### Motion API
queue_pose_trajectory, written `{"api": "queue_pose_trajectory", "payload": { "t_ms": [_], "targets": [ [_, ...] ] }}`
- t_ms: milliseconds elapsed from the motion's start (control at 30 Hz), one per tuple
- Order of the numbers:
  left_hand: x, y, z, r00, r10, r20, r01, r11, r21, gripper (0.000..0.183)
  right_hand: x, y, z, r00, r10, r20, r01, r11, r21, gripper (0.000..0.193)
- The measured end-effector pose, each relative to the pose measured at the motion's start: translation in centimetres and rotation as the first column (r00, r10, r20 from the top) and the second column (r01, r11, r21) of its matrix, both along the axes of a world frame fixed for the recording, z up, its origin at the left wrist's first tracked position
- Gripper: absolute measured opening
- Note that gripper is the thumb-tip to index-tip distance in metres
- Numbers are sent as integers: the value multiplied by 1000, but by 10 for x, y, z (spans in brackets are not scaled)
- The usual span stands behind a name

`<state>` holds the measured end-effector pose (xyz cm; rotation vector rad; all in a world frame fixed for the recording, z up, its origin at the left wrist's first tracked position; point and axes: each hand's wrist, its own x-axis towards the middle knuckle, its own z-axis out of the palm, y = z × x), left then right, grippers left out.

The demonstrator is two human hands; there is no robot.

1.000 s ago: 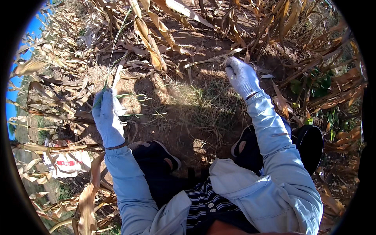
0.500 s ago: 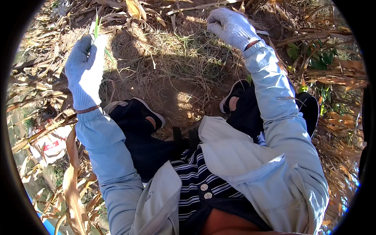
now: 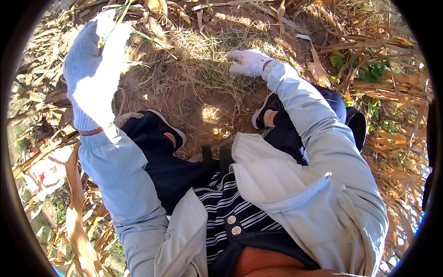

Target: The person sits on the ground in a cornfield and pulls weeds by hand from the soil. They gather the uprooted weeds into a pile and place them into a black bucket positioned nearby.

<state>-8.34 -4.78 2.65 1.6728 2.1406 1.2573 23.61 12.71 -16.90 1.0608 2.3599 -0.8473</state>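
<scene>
My left hand [image 3: 94, 69], in a white knit glove, is raised at the upper left, closed on a few thin green grass blades [image 3: 121, 18]. The blades stick out past its fingertips, and one slants down to the right. Strong sunlight washes out part of that glove. My right hand [image 3: 249, 62], gloved the same way, is low over the dry grass [image 3: 198, 55]. Its fingers point left and stand apart with nothing visible between them. Whether its fingertips touch the grass I cannot tell.
Bare brown soil [image 3: 184, 99] lies between my two dark shoes [image 3: 164, 127]. Dry corn stalks and leaves [image 3: 387, 46] crowd both sides. A green leafy plant [image 3: 371, 71] grows at the right. A white and red bag or wrapper [image 3: 46, 175] lies at the left.
My right hand has come down and left toward the grass, and its fingers have opened. The left hand, still gripping the grass blades, has shifted up and slightly left.
</scene>
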Motion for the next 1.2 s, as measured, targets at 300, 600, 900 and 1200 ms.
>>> {"api": "queue_pose_trajectory", "payload": {
  "t_ms": [300, 600, 900, 1200],
  "targets": [
    [-27, 7, -28, 841, -84, -535, 234, 947, 218, 36, 15, -59, -121, 730, -683, 3, 646, 689, -327, 125],
    [-29, 13, -21, 812, 24, -583, 191, 934, 304, 26, -80, -98, -155, 361, -932, 28, 467, 154, -871, 55],
    [-14, -7, 6, 962, 59, -268, -35, 995, 92, 26, -116, -22, 120, 538, -556, -634, 197, 814, -547, 25],
    [45, 5, 19, 977, -104, -188, 146, 964, 221, 49, -36, -21, 199, 716, -173, -677, 130, 985, -114, 29]
  ]
}}
